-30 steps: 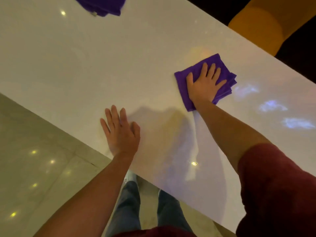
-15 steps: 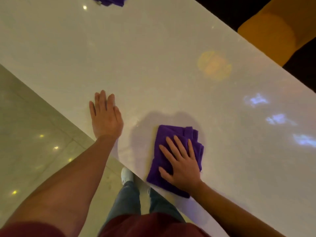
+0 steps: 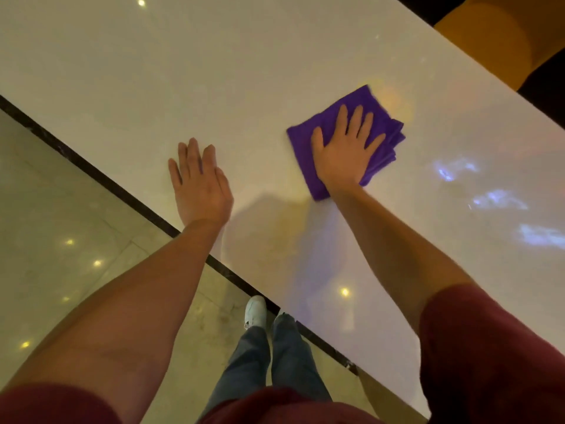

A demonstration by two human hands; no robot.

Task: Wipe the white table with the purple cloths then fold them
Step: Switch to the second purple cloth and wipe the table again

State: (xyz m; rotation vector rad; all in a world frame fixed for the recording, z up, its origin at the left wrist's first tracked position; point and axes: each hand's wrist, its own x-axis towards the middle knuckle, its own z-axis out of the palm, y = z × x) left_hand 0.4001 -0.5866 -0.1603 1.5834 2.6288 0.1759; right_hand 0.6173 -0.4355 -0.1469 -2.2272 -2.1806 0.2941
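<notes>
A folded purple cloth (image 3: pixel 377 117) lies on the glossy white table (image 3: pixel 214 71), right of centre. My right hand (image 3: pixel 344 148) presses flat on it with fingers spread, covering its middle. My left hand (image 3: pixel 200 182) rests flat on the bare tabletop near the front edge, fingers together, holding nothing. No other purple cloth shows in this view.
The table's dark front edge (image 3: pixel 101 175) runs diagonally from upper left to lower right. Beige tiled floor (image 3: pixel 61 240) lies below it, with my legs and a white shoe (image 3: pixel 256 312). An orange rounded seat (image 3: pixel 501 35) stands past the far right edge.
My right hand has pushed the cloth from the near edge out toward the far side of the table. The second purple cloth at the top has left the view. My left hand stays planted.
</notes>
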